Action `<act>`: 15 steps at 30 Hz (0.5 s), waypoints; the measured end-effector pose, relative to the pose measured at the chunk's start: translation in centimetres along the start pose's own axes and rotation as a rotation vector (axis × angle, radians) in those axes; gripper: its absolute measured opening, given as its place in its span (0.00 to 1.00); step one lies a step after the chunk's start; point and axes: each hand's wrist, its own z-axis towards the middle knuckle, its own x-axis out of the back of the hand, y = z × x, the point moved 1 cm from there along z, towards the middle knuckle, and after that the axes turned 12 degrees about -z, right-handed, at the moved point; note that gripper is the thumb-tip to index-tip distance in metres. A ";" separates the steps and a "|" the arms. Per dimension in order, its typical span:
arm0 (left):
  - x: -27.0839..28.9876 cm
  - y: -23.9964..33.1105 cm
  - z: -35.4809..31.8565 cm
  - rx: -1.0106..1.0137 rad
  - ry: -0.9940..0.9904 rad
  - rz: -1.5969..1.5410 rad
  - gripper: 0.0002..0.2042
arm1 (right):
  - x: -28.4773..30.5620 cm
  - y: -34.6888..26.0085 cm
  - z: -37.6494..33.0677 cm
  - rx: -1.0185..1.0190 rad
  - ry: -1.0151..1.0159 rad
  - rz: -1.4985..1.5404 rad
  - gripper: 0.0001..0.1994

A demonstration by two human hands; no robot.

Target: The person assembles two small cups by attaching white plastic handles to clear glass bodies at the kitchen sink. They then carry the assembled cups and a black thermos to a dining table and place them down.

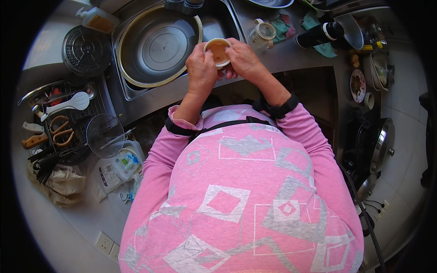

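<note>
Between my two hands, over the front edge of the sink, is a small round lid-like piece (219, 52) with a white rim and a tan-brown inside facing up. My left hand (200, 66) grips its left side, with the thumb over the rim. On the other side my right hand (246, 59) is closed on it, its thumb also at the rim and some fingers curled below. Whether it is a lid or a shallow cup I cannot make out. Behind and left of my hands, a large round metal basin (159, 45) sits in the sink (221, 22).
Right of the sink are a clear glass mug (262, 35), cloths (283, 27) and a black bottle (319, 35) lying down. A soap bottle (99, 20) and a dark perforated disc (86, 51) lie left. A rack (75, 113) holds utensils, scissors and knives.
</note>
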 end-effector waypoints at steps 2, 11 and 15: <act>0.1 0.1 0.2 0.023 0.011 0.004 0.11 | 0.0 -0.1 0.1 0.006 -0.008 0.044 0.13; 0.7 -0.3 1.1 -0.057 0.021 0.047 0.10 | -0.3 -0.5 0.8 -0.005 0.057 -0.083 0.14; 0.9 -0.2 1.9 -0.029 -0.001 0.067 0.11 | -0.6 -0.5 1.5 -0.009 0.078 -0.122 0.15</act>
